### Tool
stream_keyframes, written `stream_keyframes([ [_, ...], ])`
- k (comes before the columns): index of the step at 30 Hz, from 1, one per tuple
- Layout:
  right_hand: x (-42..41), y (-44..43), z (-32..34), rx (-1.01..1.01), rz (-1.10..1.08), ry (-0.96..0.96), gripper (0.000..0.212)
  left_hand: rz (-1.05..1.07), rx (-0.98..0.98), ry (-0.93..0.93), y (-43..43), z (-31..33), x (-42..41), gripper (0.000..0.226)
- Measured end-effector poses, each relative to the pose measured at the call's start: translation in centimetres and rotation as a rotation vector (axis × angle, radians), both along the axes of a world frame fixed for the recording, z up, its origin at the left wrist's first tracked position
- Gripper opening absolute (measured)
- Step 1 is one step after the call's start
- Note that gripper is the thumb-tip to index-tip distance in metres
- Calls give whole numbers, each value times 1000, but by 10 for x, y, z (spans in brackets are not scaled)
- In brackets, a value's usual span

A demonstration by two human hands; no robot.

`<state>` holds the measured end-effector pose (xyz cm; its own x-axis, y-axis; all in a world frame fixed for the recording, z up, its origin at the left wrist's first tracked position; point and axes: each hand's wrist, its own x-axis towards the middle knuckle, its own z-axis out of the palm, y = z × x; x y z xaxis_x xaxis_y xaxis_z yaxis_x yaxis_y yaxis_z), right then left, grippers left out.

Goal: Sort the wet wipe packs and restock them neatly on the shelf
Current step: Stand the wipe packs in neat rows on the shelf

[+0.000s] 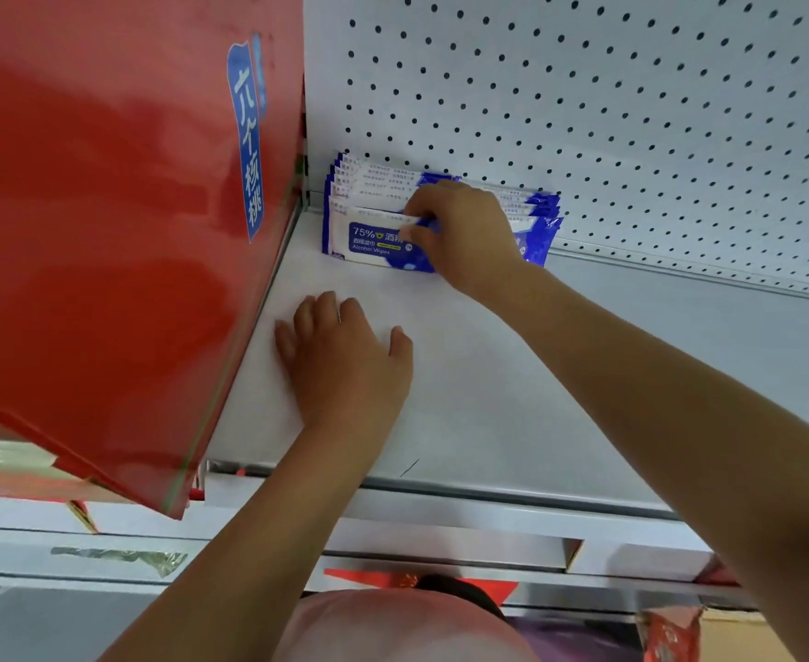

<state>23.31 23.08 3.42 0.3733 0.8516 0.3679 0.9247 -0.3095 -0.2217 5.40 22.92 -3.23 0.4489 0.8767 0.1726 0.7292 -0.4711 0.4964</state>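
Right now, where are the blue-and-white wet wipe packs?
In the head view, the wet wipe packs stand at the back left of the white shelf, against the pegboard wall beside the glossy red box.

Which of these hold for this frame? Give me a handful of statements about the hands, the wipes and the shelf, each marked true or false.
1. The wet wipe packs stand in a row at the back of the shelf, against the pegboard. True.
2. The left hand holds a pack. False: it rests flat on the shelf, holding nothing.
3. The right hand has its fingers curled on the top edge of the front pack. True.
4. The red box sits to the right of the packs. False: it is on their left.
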Motion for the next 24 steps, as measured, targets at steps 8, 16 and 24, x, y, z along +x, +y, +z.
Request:
stream_keyframes([
  [8, 6, 9, -16, 82, -34, -225, 33, -3, 11, 51, 2, 2, 1, 53],
  [16, -10, -33, -27, 198, -77, -106, 38, -55, -34, -61, 1, 3, -5, 51],
  [24, -54, -188, -49, 95, -228, 160, 55, -438, 86, -172, -50, 6, -43, 52],
])
